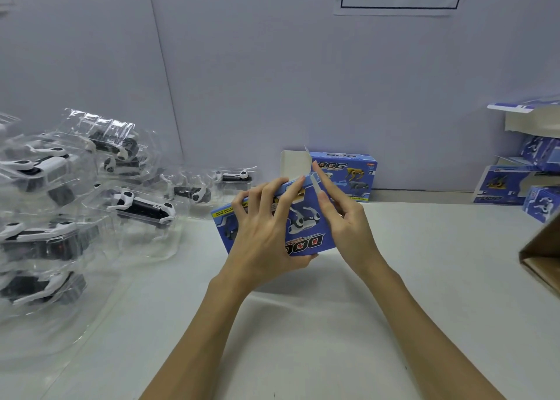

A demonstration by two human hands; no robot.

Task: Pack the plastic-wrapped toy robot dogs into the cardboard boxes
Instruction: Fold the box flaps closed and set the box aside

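A white desk carries a heap of plastic-wrapped toy robot dogs at its left side. Blue cardboard boxes are stacked at the far right, and another blue box stands against the wall. Above the desk's middle, the left hand grips a blue box, fingers curled round it. The right hand touches its end flap, fingers straight and together.
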